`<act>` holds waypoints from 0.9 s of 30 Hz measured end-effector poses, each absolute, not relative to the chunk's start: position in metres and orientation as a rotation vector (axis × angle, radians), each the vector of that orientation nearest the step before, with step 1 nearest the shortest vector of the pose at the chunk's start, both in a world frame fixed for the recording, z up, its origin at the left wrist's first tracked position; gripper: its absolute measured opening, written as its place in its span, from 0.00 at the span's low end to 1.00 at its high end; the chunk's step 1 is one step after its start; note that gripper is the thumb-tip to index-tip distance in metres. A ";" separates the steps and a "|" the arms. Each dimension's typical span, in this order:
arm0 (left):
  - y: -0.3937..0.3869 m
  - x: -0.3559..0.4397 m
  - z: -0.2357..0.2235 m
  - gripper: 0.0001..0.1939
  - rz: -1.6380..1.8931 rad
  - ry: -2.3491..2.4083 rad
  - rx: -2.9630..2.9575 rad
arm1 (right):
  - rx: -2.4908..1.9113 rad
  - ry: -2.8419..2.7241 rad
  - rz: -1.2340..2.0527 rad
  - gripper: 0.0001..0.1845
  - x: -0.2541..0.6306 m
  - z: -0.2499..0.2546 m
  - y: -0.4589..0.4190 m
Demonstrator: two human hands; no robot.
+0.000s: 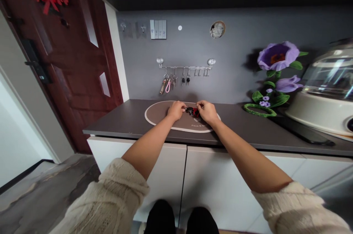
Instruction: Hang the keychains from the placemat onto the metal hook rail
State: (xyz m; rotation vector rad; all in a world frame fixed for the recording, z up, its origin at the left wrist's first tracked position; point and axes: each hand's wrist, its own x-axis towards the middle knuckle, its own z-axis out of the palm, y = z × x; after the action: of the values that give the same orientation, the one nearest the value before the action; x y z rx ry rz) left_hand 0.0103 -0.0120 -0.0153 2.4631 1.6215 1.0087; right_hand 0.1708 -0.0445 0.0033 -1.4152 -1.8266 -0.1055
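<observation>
Both of my hands are over a brown oval mat [158,111] with a pale rim, on the dark counter. Between them lies a small black and red bunch [190,110] that looks like keys with a fob. My left hand [176,110] is closed in a pinch at its left end, where a bit of metal shows at the fingertips. My right hand [207,111] pinches at the right end, beside the red part. The fingers hide exactly what each one grips.
A hook rail [186,67] on the wall carries several keys and a pink strap [168,86]. To the right stand a purple artificial flower [278,56], a dark flat object [303,131] and a white appliance with a clear cover [317,107]. A red-brown door [79,79] is at left.
</observation>
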 end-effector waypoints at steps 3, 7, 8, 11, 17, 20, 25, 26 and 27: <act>-0.011 0.010 -0.016 0.09 0.972 1.637 2.464 | -1.423 -1.831 -0.098 0.11 0.170 0.003 -0.045; -0.011 0.010 -0.017 0.07 1.002 1.627 2.457 | -1.446 -1.811 -0.071 0.11 0.169 0.003 -0.045; -0.011 0.010 -0.017 0.06 1.012 1.625 2.453 | -1.450 -1.807 -0.068 0.11 0.169 0.003 -0.045; -0.012 0.010 -0.016 0.06 1.036 1.615 2.443 | -1.456 -1.806 -0.065 0.12 0.169 0.004 -0.045; -0.014 0.009 -0.015 0.06 1.096 1.591 2.439 | -1.464 -1.802 -0.037 0.12 0.170 0.003 -0.044; -0.014 0.009 -0.015 0.06 1.114 1.579 2.431 | -1.470 -1.797 -0.025 0.12 0.170 0.003 -0.045; -0.015 0.008 -0.015 0.05 1.150 1.552 2.376 | -1.467 -1.803 -0.021 0.12 0.170 0.003 -0.045; -0.016 0.008 -0.014 0.05 1.157 1.547 2.366 | -1.465 -1.805 -0.019 0.12 0.170 0.003 -0.044; -0.016 0.008 -0.014 0.05 1.165 1.544 2.356 | -1.462 -1.806 -0.017 0.12 0.170 0.003 -0.044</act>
State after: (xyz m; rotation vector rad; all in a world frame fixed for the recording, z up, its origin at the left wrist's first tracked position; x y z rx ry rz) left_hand 0.0083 -0.0160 -0.0141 2.3560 1.5435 1.1650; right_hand 0.1701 -0.0439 0.0027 -1.4625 -1.8060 -0.0172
